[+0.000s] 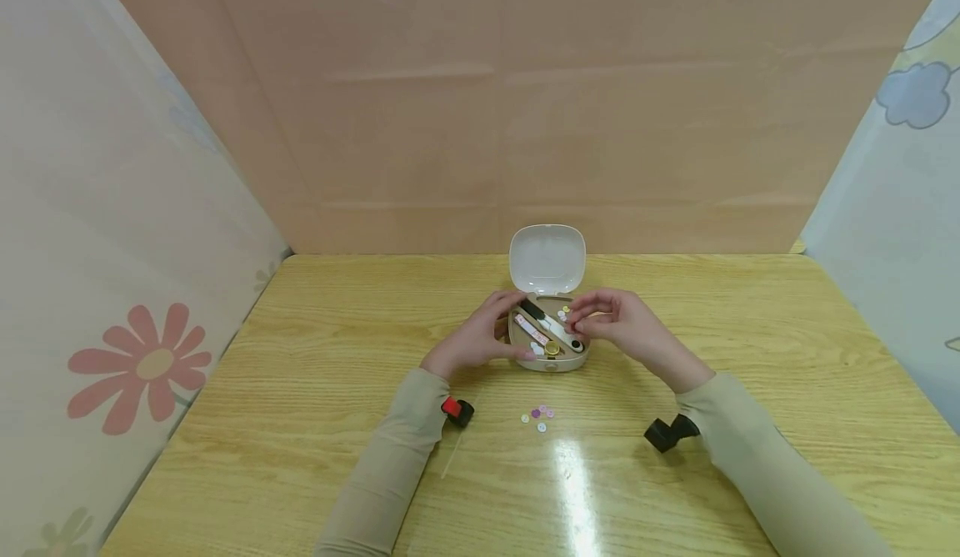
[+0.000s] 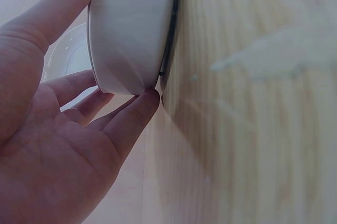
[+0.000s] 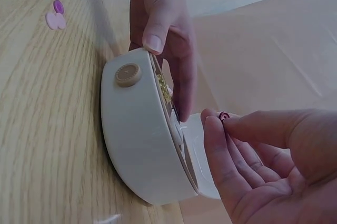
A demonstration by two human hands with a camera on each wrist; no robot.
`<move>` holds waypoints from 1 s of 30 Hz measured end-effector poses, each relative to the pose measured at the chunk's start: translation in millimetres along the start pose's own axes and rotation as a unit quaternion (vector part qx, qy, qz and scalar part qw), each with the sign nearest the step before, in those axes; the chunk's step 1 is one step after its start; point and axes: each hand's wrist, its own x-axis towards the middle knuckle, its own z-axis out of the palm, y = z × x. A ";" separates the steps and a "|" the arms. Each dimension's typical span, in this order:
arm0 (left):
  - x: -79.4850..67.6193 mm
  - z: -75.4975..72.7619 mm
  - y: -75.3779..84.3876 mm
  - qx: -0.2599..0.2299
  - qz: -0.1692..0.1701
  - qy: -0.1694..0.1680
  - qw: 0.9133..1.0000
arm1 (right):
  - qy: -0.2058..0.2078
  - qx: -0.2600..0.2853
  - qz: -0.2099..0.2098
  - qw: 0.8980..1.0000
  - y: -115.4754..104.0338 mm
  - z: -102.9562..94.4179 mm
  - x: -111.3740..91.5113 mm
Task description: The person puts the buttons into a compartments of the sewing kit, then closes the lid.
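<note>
A small white sewing box [image 1: 551,365] stands on the table with its lid [image 1: 547,261] raised at the back. My left hand [image 1: 474,342] holds its left side, thumb on the front rim and fingers round the far side. Over the box's right side, my right hand [image 1: 633,328] pinches a dark red button [image 3: 224,116] between thumb and fingertips. Inside lie a black-and-silver tool [image 1: 553,325], a pink-patterned strip [image 1: 531,329], a round gold-coloured piece [image 1: 552,347] and white pieces. Yellow and white buttons [image 1: 564,313] sit in the right compartment.
Several loose buttons [image 1: 536,413], purple, pink, white and cream, lie on the wooden table [image 1: 337,332] in front of the box. Black wrist mounts [image 1: 663,434] stick out from both sleeves. A plain backdrop [image 1: 412,123] rises behind the table, with patterned cloth at both sides.
</note>
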 end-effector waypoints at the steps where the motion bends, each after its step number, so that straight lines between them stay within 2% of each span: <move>1: 0.0 0.1 0.2 0.001 0.000 0.001 1.000 | 0.003 0.001 0.001 1.000 0.0 -0.3 0.8; 8: -0.6 -0.4 0.5 0.007 -0.001 0.000 1.000 | 0.009 0.010 -0.001 1.000 3.1 -3.0 7.1; 20: -1.3 -0.4 1.6 0.007 -0.008 -0.004 1.000 | 0.032 0.011 0.029 0.999 10.8 -7.9 20.3; 30: -2.2 -0.4 3.8 0.011 -0.007 -0.002 1.000 | 0.050 0.012 0.027 0.998 9.2 -7.1 24.0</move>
